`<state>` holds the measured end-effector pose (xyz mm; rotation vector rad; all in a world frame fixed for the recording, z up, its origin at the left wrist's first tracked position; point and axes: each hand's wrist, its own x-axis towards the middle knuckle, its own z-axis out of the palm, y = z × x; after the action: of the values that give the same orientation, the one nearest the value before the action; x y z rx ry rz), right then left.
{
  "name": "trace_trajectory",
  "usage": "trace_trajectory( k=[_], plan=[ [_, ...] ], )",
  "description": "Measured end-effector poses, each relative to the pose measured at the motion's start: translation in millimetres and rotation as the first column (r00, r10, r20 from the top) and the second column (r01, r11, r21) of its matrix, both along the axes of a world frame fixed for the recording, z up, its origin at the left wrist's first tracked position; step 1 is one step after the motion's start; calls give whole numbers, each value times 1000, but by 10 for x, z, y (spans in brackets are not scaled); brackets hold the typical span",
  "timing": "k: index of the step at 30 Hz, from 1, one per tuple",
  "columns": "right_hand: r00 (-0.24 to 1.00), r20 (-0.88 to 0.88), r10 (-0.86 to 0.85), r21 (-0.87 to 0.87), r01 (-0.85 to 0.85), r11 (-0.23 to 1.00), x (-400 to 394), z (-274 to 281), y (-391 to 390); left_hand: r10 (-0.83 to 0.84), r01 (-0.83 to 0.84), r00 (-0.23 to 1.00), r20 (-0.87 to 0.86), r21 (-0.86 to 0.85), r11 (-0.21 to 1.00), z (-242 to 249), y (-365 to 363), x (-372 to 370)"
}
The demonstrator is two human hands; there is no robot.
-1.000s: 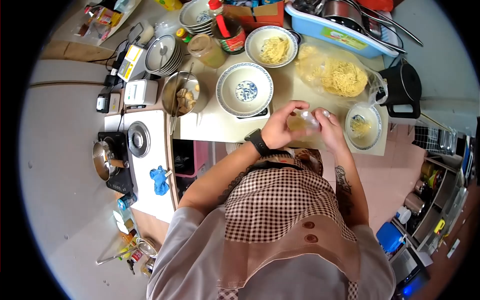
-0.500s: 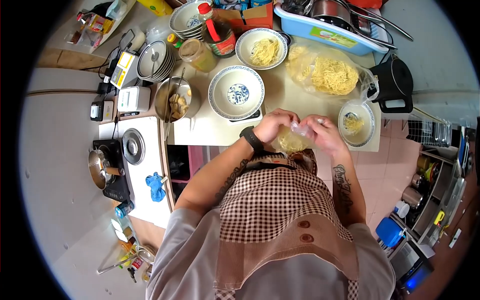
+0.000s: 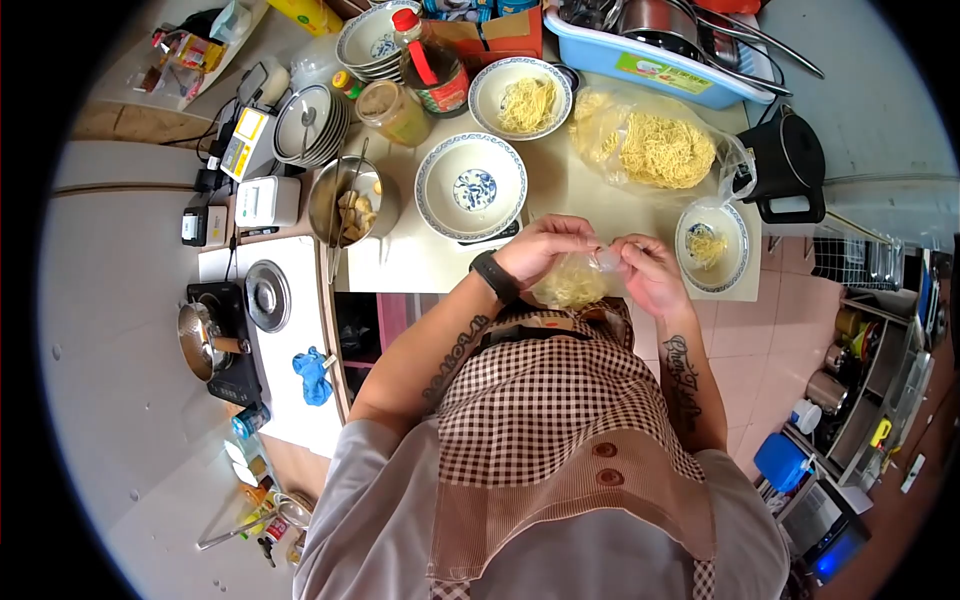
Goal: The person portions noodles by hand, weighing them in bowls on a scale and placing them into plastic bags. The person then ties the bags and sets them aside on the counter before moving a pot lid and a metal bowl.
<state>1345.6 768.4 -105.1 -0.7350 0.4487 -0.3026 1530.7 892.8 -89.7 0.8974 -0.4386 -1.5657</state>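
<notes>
A small clear plastic bag of yellow noodles (image 3: 572, 284) hangs in front of my apron at the table's near edge. My left hand (image 3: 545, 250) pinches the bag's gathered neck from the left, fingers closed. From the other side my right hand (image 3: 654, 277) grips the neck's end between thumb and fingers. Just beyond my left hand, a patterned bowl (image 3: 450, 165) stands on a kitchen scale (image 3: 497, 237), with only its printed base inside. To the right of my right hand, another bowl (image 3: 738, 262) holds a small clump of noodles (image 3: 706, 246).
Farther back stand a bowl with noodles (image 3: 528, 104) and a large bag of noodles (image 3: 665, 150). A black kettle (image 3: 795, 155) is at the right, a blue basin (image 3: 650, 65) behind. At left are a sauce bottle (image 3: 432, 70), a jar (image 3: 392, 112) and a metal pot (image 3: 385, 205).
Both hands have turned slightly at the bag's neck, and the fingertips have shifted. The bag of noodles has moved slightly left and hangs more in view.
</notes>
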Motion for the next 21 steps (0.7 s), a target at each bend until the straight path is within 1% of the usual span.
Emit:
trace_trajectory(
  k=[1, 3, 4, 5, 6, 7, 8, 9, 10, 12, 13, 14, 17, 20, 21],
  plan=[
    [1000, -3, -5, 4, 5, 1000, 1, 0, 6, 21, -21, 999, -42, 15, 1000, 12, -7, -40],
    [997, -59, 39, -67, -43, 997, 11, 16, -13, 65, -60, 990, -122, 44, 997, 30, -28, -82],
    [994, -89, 60, -101, -69, 992, 37, 75, -17, 58, -55, 995, -83, 37, 998, -25, -27, -73],
    [980, -192, 55, -291, -110, 950, 56, 141, -16, 54, -50, 993, -104, 39, 998, -70, -28, -68],
    [956, -291, 27, -464, -166, 870, 79, 213, -11, 48, -44, 991, -125, 41, 998, -113, -30, -65],
    [925, -380, -20, -610, -234, 757, 113, 278, 14, 43, -37, 988, -146, 43, 998, -90, -34, -62],
    [940, -315, -128, -806, -194, 560, 143, 306, 51, 41, -37, 995, -86, 43, 998, -62, -38, -61],
    [951, -222, -215, -937, -147, 316, 170, 330, 98, 37, -36, 999, -25, 41, 999, -23, -46, -60],
    [955, -110, -277, -994, -102, 45, 186, 344, 138, 31, -32, 999, 34, 39, 999, 13, -55, -66],
    [958, 49, -281, -980, -8, -200, 233, 333, 172, -6, -19, 989, 151, 161, 987, -57, -82, -42],
    [956, 127, -266, -947, 37, -319, 251, 311, 171, -27, -19, 978, 207, 221, 975, -10, -100, -22],
    [949, 161, -271, -940, 64, -334, 256, 272, 170, -35, -28, 966, 255, 239, 971, 75, -86, -12],
    [927, 163, -337, -959, 69, -275, 205, 187, 209, -241, 72, 861, 448, 362, 929, 149, -113, 9],
    [937, 162, -310, -946, 58, -318, 192, 197, 171, -199, 56, 890, 410, 334, 941, 98, -146, -60],
    [943, 169, -288, -943, 70, -324, 208, 220, 147, -68, -25, 937, 344, 259, 965, 107, -161, -109]
  ],
)
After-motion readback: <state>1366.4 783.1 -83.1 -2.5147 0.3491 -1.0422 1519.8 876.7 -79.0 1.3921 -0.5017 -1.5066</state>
